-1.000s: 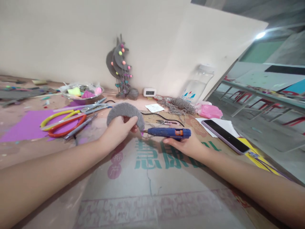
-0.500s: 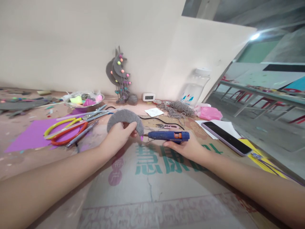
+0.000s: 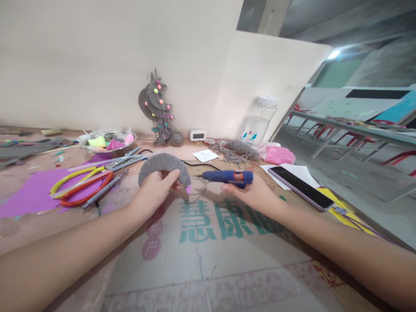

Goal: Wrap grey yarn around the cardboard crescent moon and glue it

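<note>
A grey yarn-wrapped crescent [image 3: 164, 163] is pinched in my left hand [image 3: 159, 184], thumb on its front face. A small purple bit shows at the crescent's right tip, and a loose strand of yarn hangs beside it. My right hand [image 3: 253, 190] is closed round a blue glue gun [image 3: 224, 176], whose nozzle points left. A small gap separates the nozzle from the crescent. Both hands are above a printed cardboard sheet [image 3: 195, 260].
Scissors with yellow and red handles [image 3: 86, 190] lie on purple paper [image 3: 29, 190] at left. Behind stand a bowl [image 3: 108, 149], a moon decoration [image 3: 157, 108], a timer [image 3: 198, 135], grey yarn [image 3: 240, 150] and a bottle [image 3: 258, 121]. A phone [image 3: 300, 188] lies at right.
The glue gun's nozzle has drawn slightly away from the crescent's right tip. The whole view has shifted a little, and both hands keep their holds.
</note>
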{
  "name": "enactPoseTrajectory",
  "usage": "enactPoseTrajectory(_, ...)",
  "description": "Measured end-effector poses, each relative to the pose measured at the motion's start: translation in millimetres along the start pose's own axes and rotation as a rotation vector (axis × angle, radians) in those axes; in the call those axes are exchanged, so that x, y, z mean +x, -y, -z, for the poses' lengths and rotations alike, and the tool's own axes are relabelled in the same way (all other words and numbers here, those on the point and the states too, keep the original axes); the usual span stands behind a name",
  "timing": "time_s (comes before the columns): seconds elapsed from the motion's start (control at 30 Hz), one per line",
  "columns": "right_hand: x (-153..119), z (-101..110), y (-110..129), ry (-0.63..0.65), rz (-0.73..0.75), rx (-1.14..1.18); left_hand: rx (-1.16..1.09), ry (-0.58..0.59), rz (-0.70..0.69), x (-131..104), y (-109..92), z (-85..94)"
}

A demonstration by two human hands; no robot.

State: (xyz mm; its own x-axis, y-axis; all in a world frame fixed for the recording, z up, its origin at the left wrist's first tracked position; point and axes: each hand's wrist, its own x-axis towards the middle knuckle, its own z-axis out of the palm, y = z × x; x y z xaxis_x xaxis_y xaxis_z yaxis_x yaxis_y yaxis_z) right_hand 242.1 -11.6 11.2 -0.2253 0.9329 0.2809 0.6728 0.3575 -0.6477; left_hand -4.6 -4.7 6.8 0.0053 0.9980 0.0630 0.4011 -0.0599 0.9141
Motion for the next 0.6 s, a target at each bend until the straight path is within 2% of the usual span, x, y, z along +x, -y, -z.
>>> enactPoseTrajectory(0.17, 26.5, 33.6, 9.0, -0.08, 0.092, 0.002, -0.04, 0.019, -0.009, -0.5, -1.9, 0.0)
enactPoseTrajectory(0.27, 56.4, 43.0, -0.1, -0.099, 0.113, -0.024, -0.033, 0.033, -0.017, -0.4, -1.9, -0.2)
enactPoseTrajectory(0.33, 78.2, 40.9, -13.5, -0.127, 0.074, -0.115, -0.034, 0.03, -0.013, 0.4, -0.5, -0.7)
enactPoseTrajectory(0.43, 105.2, 28.4, -38.8, -0.109, -0.078, -0.246, -0.053, 0.029, -0.006, 2.7, 2.0, -2.1)
enactPoseTrajectory(0.6, 123.4, 4.6, -69.2, -0.094, -0.15, -0.29, -0.063, 0.036, 0.025, 4.3, 1.5, -3.6)
